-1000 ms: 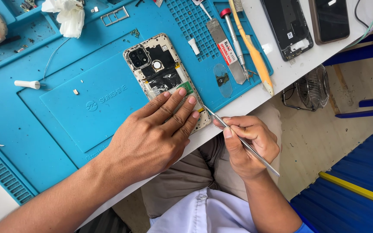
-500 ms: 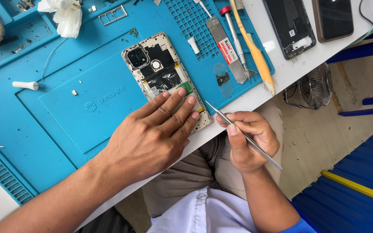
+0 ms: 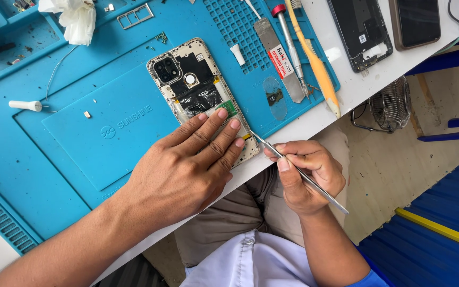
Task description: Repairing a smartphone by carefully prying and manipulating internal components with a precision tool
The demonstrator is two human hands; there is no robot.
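An opened phone (image 3: 191, 79) with its back cover off lies on a blue repair mat (image 3: 81, 127). My left hand (image 3: 184, 170) rests flat on the phone's lower half, fingers spread over it. My right hand (image 3: 306, 175) is just off the table's front edge and pinches thin metal tweezers (image 3: 298, 172). The tweezers' tip points at the phone's lower right corner, close to my left fingertips.
On the mat's right side lie a flat metal opening tool (image 3: 280, 58), a red-capped screwdriver (image 3: 290, 45) and a yellow-handled tool (image 3: 317, 66). Two dark phones (image 3: 359, 29) sit on the white table. A crumpled cloth (image 3: 75, 18) lies top left; a small fan (image 3: 389, 103) stands on the floor.
My right hand with the tweezers has shifted slightly; the tip stays near the phone's lower corner. My left hand has stayed on the phone.
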